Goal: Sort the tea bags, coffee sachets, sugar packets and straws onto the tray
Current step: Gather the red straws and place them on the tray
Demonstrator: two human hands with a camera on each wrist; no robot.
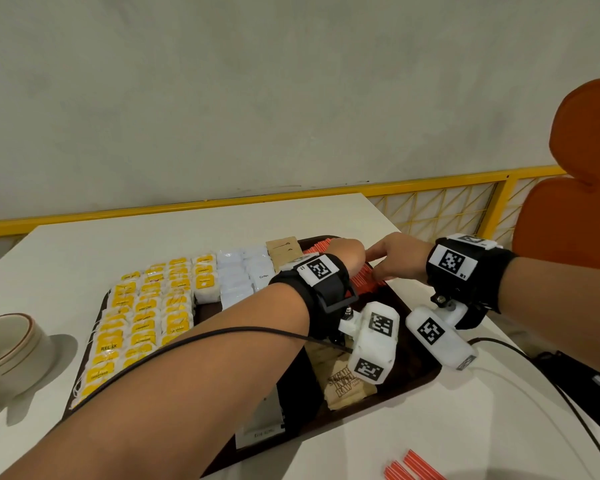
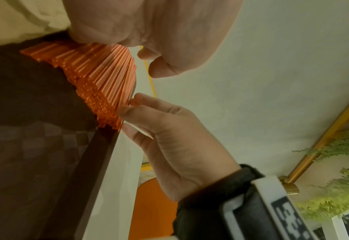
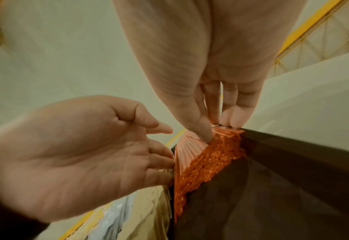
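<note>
Far left on the worktop (image 1: 326, 216) stands a cream cup (image 1: 7, 344), just off the dark brown tray (image 1: 420, 372). On the tray, left to right: rows of yellow tea bags (image 1: 146, 306), a block of white coffee sachets (image 1: 243, 271), brown sugar packets (image 1: 347, 382) at the near and far ends, then the pile of orange straws (image 1: 368, 278) against the tray's right rim. Left hand (image 1: 349, 252) lies at the pile's left side; fingers (image 3: 159, 162) straight and relaxed, tips touching the straws' side, nothing grasped. Right hand (image 1: 395, 254) is at the pile's right edge by the rim; thumb and fingers (image 3: 202, 126) extended, tips pressing down on the top layer of straws, none pinched. Pile sits between the two hands. A few loose straws (image 1: 413, 467) lie on the worktop near the front right, well apart from the tray.
</note>
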